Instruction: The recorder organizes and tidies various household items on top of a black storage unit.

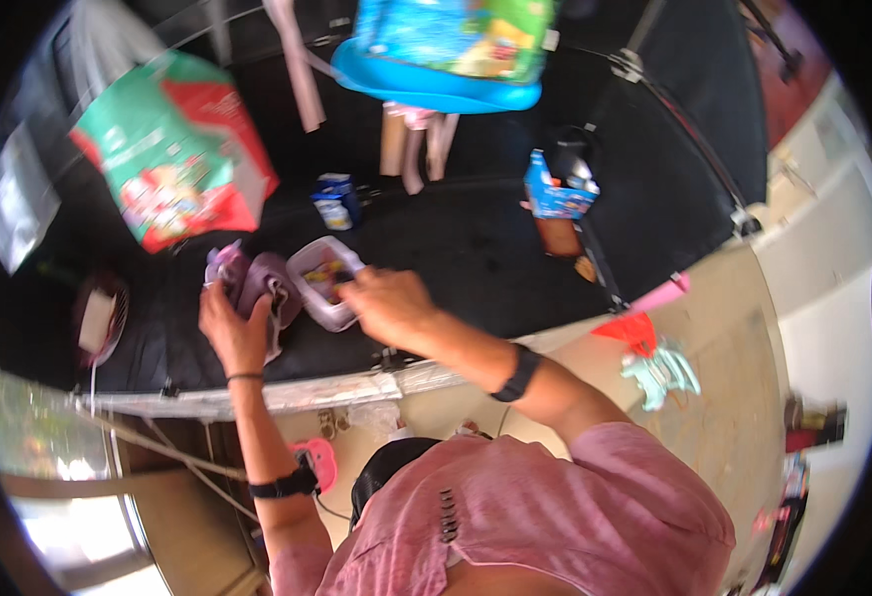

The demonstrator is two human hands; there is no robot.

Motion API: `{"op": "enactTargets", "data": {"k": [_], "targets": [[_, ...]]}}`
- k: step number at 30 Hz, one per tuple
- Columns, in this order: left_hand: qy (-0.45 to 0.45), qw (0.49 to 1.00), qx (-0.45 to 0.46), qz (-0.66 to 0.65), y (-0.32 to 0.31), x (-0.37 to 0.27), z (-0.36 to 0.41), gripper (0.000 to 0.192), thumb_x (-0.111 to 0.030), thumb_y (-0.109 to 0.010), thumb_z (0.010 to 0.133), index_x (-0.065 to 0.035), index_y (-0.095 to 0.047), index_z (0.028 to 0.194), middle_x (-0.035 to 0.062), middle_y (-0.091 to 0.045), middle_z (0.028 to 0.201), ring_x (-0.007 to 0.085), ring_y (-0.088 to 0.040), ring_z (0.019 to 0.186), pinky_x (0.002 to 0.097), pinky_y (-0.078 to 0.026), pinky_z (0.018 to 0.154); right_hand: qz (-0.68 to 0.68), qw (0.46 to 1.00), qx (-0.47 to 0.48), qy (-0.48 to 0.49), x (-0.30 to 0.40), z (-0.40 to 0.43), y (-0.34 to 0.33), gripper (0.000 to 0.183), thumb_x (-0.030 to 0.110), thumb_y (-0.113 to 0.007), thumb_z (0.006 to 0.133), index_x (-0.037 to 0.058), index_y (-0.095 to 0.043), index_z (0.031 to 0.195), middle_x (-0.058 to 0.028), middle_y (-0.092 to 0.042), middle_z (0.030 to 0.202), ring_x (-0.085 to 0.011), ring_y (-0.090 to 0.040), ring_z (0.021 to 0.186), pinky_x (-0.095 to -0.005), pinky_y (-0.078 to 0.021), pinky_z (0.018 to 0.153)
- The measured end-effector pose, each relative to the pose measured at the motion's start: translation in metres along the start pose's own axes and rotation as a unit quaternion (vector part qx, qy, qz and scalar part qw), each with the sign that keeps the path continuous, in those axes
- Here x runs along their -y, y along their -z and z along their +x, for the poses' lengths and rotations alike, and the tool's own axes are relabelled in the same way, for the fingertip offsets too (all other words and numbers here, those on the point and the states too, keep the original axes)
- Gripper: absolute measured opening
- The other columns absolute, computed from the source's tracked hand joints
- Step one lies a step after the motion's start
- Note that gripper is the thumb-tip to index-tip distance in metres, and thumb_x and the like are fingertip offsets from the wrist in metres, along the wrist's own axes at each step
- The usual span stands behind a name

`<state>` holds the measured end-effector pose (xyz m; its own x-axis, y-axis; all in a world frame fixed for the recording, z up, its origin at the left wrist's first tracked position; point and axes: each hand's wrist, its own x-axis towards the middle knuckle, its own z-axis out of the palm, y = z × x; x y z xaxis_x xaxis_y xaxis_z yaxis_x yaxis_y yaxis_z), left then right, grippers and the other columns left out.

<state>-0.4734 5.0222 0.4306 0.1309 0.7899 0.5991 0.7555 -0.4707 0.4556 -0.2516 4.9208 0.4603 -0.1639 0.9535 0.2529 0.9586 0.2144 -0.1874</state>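
Observation:
My left hand point(231, 328) is on a pair of purple items point(268, 283), possibly small shoes; blur hides their detail. Its thumb and fingers lie on either side of part of them. Right beside these stands a pale translucent plastic container point(335, 319) with small yellow, red and dark pieces point(324, 276) inside. My right hand point(391, 302) is at the container's right rim, fingertips bent over it toward the contents. Whether those fingers pinch the rim or a dark piece inside, I cannot tell.
Black fabric point(451, 261) covers the surface. A dark blue box point(336, 203) stands behind the container, a blue patterned box point(562, 195) farther right. A green and red bag point(182, 164) hangs left; a blue basin point(436, 86) is above. At far left lies a white-faced object point(98, 320).

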Motion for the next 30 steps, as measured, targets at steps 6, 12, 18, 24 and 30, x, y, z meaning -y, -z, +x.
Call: {"op": "enactTargets", "data": {"k": [6,12,18,24,30], "targets": [[-0.093,0.994,-0.039,-0.052,0.042,-0.087,-0.008,0.055,-0.016,-0.067,0.071,-0.0037,-0.046,0.121,0.0179,-0.033,0.136,0.0379,-0.03,0.124,0.0462,-0.023,0.102,0.1,0.978,-0.161,-0.088,-0.048,-0.039,0.035,0.01,0.006,-0.054,0.072,0.0083,-0.061,0.079,-0.0093,-0.059,0.082,-0.0294,-0.059,0.076,-0.039,-0.0485,0.063],[-0.168,0.965,0.055,-0.192,0.014,-0.13,-0.036,0.043,-0.003,-0.066,0.066,-0.0019,-0.054,0.107,0.0184,-0.042,0.127,0.0356,-0.038,0.12,0.043,-0.03,0.099,0.3,0.838,-0.188,-0.415,-0.187,-0.138,0.087,0.016,0.016,-0.053,0.085,0.0028,-0.062,0.087,-0.0023,-0.056,0.068,-0.0076,-0.048,0.047,-0.0215,-0.0383,0.045],[-0.249,0.932,0.17,-0.202,-0.028,-0.181,-0.068,0.04,-0.008,-0.068,0.064,-0.0042,-0.056,0.102,0.017,-0.043,0.126,0.0365,-0.038,0.119,0.0443,-0.033,0.094,0.022,0.874,-0.254,-0.414,-0.23,-0.136,0.086,0.026,0.011,-0.052,0.082,0.0152,-0.058,0.107,-0.0169,-0.062,0.085,-0.0309,-0.061,0.082,-0.0377,-0.0473,0.073],[-0.239,0.935,0.2,-0.169,-0.067,-0.183,-0.091,0.041,-0.012,-0.067,0.065,-0.0048,-0.055,0.104,0.017,-0.042,0.125,0.0363,-0.038,0.117,0.0448,-0.033,0.092,-0.009,0.882,-0.123,-0.455,-0.266,-0.109,0.094,0.027,0.014,-0.052,0.081,0.0182,-0.056,0.108,-0.0133,-0.061,0.102,-0.032,-0.057,0.097,-0.041,-0.0449,0.082],[-0.242,0.94,0.186,-0.151,-0.074,-0.184,-0.097,0.037,-0.013,-0.065,0.067,-0.0038,-0.056,0.101,0.0162,-0.045,0.121,0.0342,-0.04,0.115,0.0436,-0.035,0.092,-0.009,0.883,-0.111,-0.456,-0.275,-0.102,0.098,0.027,0.017,-0.056,0.08,0.0158,-0.061,0.105,-0.0113,-0.061,0.104,-0.0301,-0.057,0.098,-0.038,-0.0452,0.084]]}}
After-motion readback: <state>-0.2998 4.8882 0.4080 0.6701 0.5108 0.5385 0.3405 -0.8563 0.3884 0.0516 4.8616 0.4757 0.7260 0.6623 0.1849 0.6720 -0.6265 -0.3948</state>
